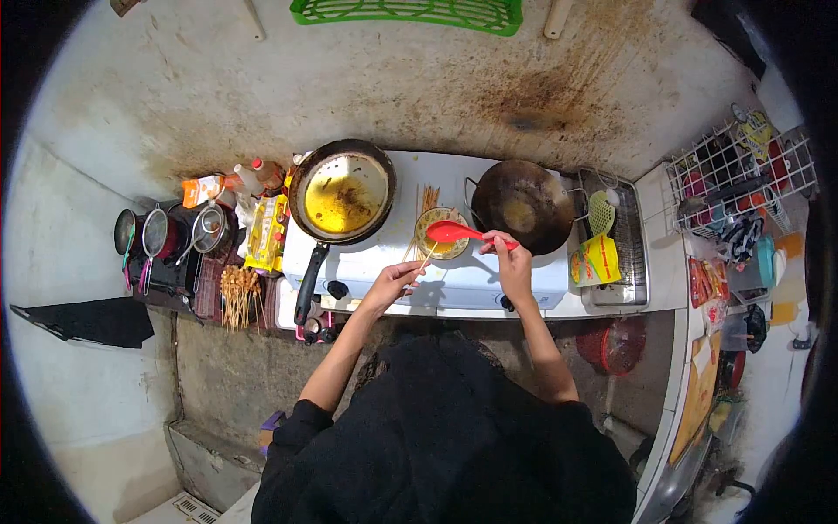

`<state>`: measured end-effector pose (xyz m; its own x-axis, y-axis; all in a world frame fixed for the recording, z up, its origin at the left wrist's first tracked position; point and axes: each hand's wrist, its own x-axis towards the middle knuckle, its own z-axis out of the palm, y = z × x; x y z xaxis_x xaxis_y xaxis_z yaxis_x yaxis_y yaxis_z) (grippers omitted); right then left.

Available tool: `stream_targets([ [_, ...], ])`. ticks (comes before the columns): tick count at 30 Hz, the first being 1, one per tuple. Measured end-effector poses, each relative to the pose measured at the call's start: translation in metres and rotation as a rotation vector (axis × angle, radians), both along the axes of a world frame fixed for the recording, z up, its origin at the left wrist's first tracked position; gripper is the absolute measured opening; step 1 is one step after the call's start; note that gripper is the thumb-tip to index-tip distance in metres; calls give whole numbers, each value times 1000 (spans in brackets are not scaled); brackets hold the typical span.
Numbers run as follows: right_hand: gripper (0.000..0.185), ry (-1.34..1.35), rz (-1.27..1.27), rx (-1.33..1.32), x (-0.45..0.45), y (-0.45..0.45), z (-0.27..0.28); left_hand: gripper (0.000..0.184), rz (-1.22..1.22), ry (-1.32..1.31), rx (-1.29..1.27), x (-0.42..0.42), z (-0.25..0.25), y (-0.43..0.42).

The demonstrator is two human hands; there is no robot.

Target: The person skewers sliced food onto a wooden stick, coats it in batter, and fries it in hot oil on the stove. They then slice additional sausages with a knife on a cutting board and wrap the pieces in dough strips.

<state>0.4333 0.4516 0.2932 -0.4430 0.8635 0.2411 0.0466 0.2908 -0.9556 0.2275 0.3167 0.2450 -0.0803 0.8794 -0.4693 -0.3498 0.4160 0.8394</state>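
Note:
My right hand (508, 245) is closed round the handle of a red ladle (449, 231), its head over a patterned bowl (443, 254) of yellow liquid. In my left hand (397, 284) I pinch a thin wooden skewer (429, 256), whose far end reaches over the bowl, partly hidden by the ladle. A frying pan (342, 194) with yellow oil sits to the left of the bowl, and a dark wok (522, 208) to its right. Several bare sticks (429, 197) lie behind the bowl on the white stove top.
Loaded skewers (238, 293) are heaped at the left, beside a yellow packet (267, 232) and bottles. The pan's handle (310, 284) juts past the stove's front edge. At the right are a yellow pouch (595, 261), a metal tray (635, 259) and a wire rack (738, 170).

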Motion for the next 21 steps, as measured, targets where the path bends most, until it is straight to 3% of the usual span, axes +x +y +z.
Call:
stream_targets([
  [16, 25, 151, -92, -95, 4, 2, 6, 32, -50, 229, 54, 3, 4, -5],
  [19, 21, -110, -2, 107, 6, -2, 8, 34, 4, 231, 85, 5, 6, -4],
  [21, 21, -50, -87, 67, 4, 2, -1, 33, 31, 233, 106, 5, 4, -5],
])
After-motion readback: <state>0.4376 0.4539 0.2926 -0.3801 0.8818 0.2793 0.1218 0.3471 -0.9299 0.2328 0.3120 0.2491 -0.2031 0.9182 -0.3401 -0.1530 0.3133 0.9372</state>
